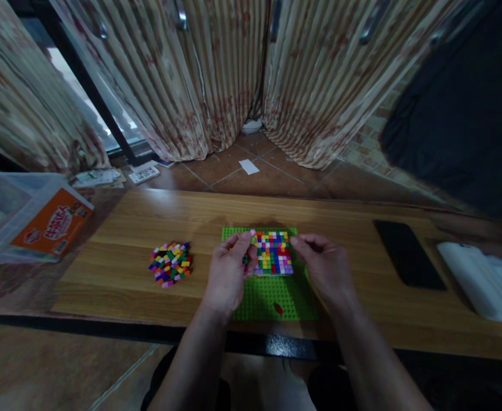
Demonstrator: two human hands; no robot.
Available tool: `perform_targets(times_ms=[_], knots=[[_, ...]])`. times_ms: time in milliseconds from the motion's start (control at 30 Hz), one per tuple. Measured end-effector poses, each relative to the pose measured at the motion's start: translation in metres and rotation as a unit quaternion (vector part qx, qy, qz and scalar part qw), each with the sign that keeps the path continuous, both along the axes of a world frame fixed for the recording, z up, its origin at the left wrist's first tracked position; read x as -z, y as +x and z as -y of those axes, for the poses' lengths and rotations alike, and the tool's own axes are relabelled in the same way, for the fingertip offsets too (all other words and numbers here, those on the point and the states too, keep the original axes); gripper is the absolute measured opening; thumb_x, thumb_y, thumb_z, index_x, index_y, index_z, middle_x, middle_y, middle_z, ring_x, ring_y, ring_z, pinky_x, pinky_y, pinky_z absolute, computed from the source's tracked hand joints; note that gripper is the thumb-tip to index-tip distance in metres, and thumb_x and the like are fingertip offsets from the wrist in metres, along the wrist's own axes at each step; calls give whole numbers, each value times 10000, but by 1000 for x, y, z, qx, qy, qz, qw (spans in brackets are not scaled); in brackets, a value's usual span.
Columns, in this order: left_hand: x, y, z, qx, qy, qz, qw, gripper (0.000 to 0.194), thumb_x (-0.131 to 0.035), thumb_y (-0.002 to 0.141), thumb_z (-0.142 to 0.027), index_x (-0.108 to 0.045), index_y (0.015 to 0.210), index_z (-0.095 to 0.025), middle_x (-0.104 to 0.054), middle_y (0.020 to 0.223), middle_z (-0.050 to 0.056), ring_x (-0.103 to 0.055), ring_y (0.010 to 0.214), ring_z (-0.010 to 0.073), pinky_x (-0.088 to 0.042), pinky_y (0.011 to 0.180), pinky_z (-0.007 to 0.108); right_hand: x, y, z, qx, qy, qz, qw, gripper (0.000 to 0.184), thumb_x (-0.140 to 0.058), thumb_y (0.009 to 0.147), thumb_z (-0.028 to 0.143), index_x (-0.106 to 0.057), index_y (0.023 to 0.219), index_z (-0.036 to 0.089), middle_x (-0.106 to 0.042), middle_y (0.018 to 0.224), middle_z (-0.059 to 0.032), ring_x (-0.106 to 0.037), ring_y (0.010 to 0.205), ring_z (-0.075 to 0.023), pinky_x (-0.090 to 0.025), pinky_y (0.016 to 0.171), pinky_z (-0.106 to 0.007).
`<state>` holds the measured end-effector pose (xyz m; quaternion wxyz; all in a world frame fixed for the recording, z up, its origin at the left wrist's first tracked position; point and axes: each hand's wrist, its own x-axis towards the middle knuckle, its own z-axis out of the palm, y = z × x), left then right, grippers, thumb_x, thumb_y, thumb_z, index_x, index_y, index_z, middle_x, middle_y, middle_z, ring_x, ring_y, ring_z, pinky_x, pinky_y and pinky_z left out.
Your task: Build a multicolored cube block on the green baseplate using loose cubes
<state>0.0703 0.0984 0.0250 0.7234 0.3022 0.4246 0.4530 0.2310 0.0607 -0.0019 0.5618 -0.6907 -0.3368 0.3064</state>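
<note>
A green baseplate lies at the middle of the wooden table, with a block of small multicoloured bricks pressed onto its far half. My left hand is curled at the block's left edge, thumb and forefinger pinched on a small pink brick at its top-left corner. At the block's right edge my right hand has its fingertips pinched together; whether they hold anything I cannot make out. One red brick lies loose on the bare near part of the plate.
A heap of loose coloured bricks sits left of the plate. A black phone and a white bag lie at the right. A clear plastic box with an orange label stands off the left end. Curtains hang behind.
</note>
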Motion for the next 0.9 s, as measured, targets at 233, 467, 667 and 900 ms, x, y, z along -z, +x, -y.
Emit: perform_targets(times_ms=[233, 467, 667, 900], knots=[[2, -3, 0, -6, 19, 0, 1000, 291, -742, 727, -383, -562, 728, -154, -466, 554, -61, -350, 397, 23, -171, 376, 165, -29, -5, 43, -261, -71, 34, 962, 175, -749, 724, 399, -719, 681, 232, -670, 623, 23, -562, 551, -125, -400, 511, -245], [1, -7, -3, -11, 26, -3, 1000, 264, -726, 739, -355, -548, 736, -159, -466, 561, -60, -346, 401, 23, -166, 373, 158, -9, -18, 61, -294, -183, 318, 882, 108, -751, 703, 255, -663, 642, 239, -642, 586, 12, -541, 528, -147, -285, 502, -277], [1, -8, -5, -24, 24, -4, 999, 280, -737, 726, -375, -571, 746, -151, -465, 562, -58, -340, 393, 20, -163, 373, 155, -3, -24, 57, -305, -238, 362, 848, 55, -683, 750, 204, -696, 708, 236, -707, 712, -36, -636, 695, -219, -343, 593, -307], [2, -7, -5, -24, 25, -2, 999, 265, -728, 734, -346, -548, 715, -152, -471, 568, -56, -342, 393, 20, -167, 368, 153, -26, -15, 54, -417, -175, 97, 887, 89, -611, 836, 232, -673, 773, 224, -664, 711, 10, -576, 642, -133, -393, 581, -255]])
